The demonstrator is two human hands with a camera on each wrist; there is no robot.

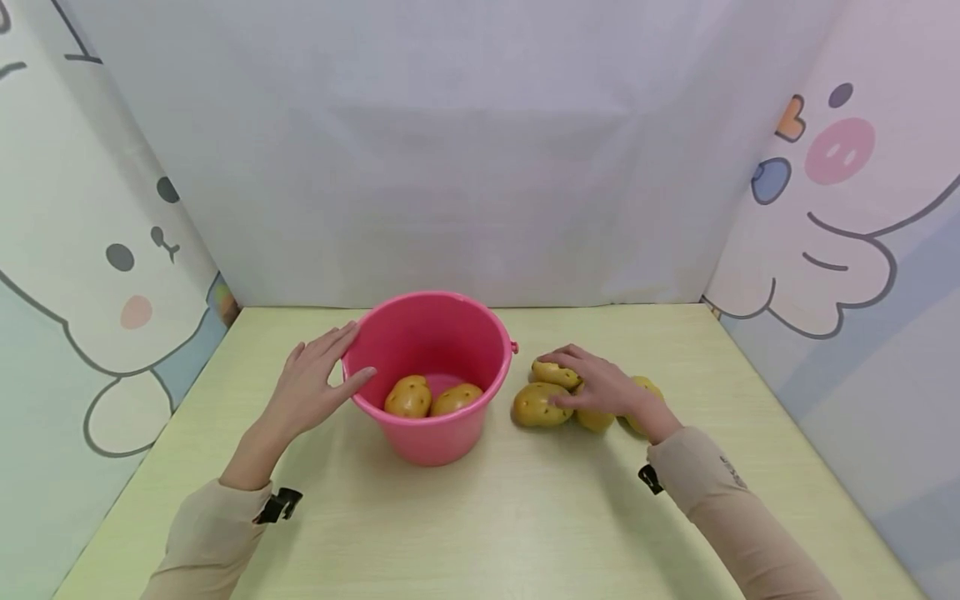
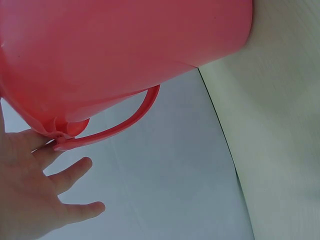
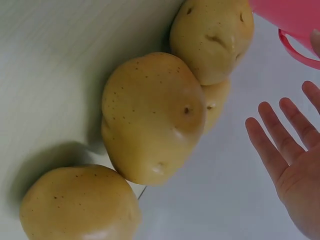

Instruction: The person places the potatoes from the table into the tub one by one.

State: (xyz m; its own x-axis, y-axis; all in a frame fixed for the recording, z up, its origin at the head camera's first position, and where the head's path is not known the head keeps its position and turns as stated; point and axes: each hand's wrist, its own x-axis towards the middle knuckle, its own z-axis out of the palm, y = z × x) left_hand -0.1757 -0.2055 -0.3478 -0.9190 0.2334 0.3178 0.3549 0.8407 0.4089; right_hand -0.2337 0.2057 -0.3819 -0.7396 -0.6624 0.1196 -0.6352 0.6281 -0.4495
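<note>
A pink bucket (image 1: 431,442) stands upright on the table with two potatoes (image 1: 408,397) visible inside. My left hand (image 1: 309,392) is at its left rim, thumb over the edge and fingers stretched out. In the left wrist view, those fingers spread beside the joint of the bucket's handle (image 2: 120,126). Right of the bucket lies a group of several potatoes (image 1: 540,406), one of them a little apart at the right (image 1: 647,392). Over this group hovers my right hand (image 1: 600,382), partly hiding it. Its fingers look straight and hold nothing in the right wrist view.
The pale wooden table (image 1: 495,533) is bounded by a grey-white backdrop (image 1: 480,192) behind. Side panels with cartoon animals stand at left (image 1: 82,250) and right (image 1: 847,250). Each sleeve carries a dark wrist strap piece (image 1: 279,506).
</note>
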